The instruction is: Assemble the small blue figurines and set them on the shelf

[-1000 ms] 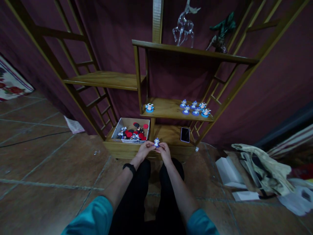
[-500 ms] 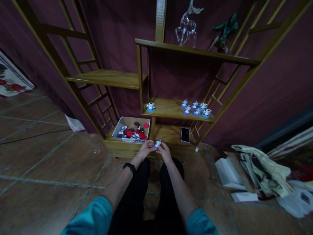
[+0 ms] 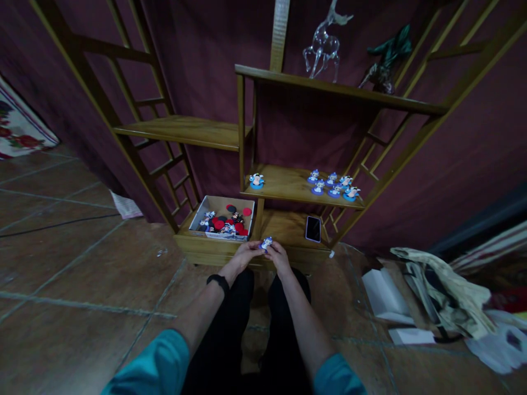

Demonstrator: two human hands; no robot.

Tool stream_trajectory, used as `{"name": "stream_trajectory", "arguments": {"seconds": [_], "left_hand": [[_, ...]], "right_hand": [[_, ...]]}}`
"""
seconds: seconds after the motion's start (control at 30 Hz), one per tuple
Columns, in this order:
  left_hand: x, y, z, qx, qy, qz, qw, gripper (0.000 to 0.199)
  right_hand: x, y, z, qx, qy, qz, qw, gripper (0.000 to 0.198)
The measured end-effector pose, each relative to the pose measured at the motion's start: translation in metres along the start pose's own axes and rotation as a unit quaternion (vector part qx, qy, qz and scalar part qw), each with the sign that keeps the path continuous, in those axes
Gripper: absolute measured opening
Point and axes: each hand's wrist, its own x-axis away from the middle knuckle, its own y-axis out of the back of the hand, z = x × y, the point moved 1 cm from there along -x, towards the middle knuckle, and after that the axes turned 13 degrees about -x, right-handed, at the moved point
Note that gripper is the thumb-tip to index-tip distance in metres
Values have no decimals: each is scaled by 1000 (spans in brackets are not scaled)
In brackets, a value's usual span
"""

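Observation:
Between my two hands is a small purple-and-white figurine (image 3: 267,243) on a round purple base. My left hand (image 3: 246,255) pinches it from the left, and my right hand (image 3: 278,257) grips its right side. Behind my left hand, a cardboard box (image 3: 197,215) holds loose figurines with red and black discs. On the middle shelf (image 3: 284,184), a blue-based figurine (image 3: 257,181) stands at the left end. A cluster of purple-based figurines (image 3: 318,187) and blue-based figurines (image 3: 352,193) stands at the right end.
A phone (image 3: 313,229) lies on the lower shelf. Above stand a glass deer (image 3: 324,46) and a dark green-brown statue (image 3: 387,60). At right on the tiled floor are a white box (image 3: 387,293), pale cloth (image 3: 448,291) and a plastic bag (image 3: 500,340).
The camera view has shifted slightly, so the shelves sit a little further right. Both hands still hold the figurine in nearly the same place.

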Motion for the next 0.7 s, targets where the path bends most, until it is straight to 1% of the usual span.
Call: {"name": "stream_trajectory", "arguments": {"seconds": [0.23,0.43,0.63,0.7], "left_hand": [[-2,1,4,-2,-17,-17,1000,44],[-2,0,5,-1,-34,-57,998,45],[1,-2,3,-22,-57,-78,995,42],[2,-3,3,-29,-66,-80,994,41]], "right_hand": [[-1,0,-1,26,4,-3,1000,30],[5,-6,5,-10,-2,6,1000,33],[5,-9,3,-58,-20,-64,996,39],[5,-8,1,-59,-20,-65,996,39]]}}
